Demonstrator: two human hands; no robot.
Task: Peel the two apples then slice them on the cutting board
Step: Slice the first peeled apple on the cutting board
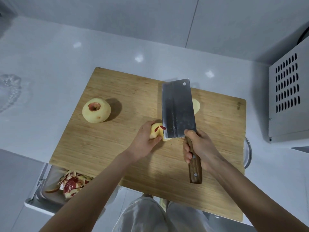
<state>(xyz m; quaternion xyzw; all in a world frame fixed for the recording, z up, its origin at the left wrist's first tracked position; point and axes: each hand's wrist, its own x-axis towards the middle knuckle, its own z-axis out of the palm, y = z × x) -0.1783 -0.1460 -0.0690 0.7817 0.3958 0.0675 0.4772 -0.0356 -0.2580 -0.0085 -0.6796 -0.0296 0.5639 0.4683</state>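
A whole peeled apple [96,110] stands on the left part of the wooden cutting board [117,148]. Near the board's middle my left hand [145,139] grips a cut piece of the second peeled apple [156,130], which still shows a small strip of red skin. My right hand [199,149] grips the wooden handle of a cleaver [178,108]. Its wide blade stands right beside that piece, touching its right side. Another pale apple piece [196,106] lies on the board behind the blade, mostly hidden by it.
A tray [48,195] with red apple peels [71,183] sits under the board's near-left corner. A metal appliance with vent slots [287,101] stands at the right. A glass rim [248,153] shows at the board's right edge. Water lies on the white counter at far left [10,89].
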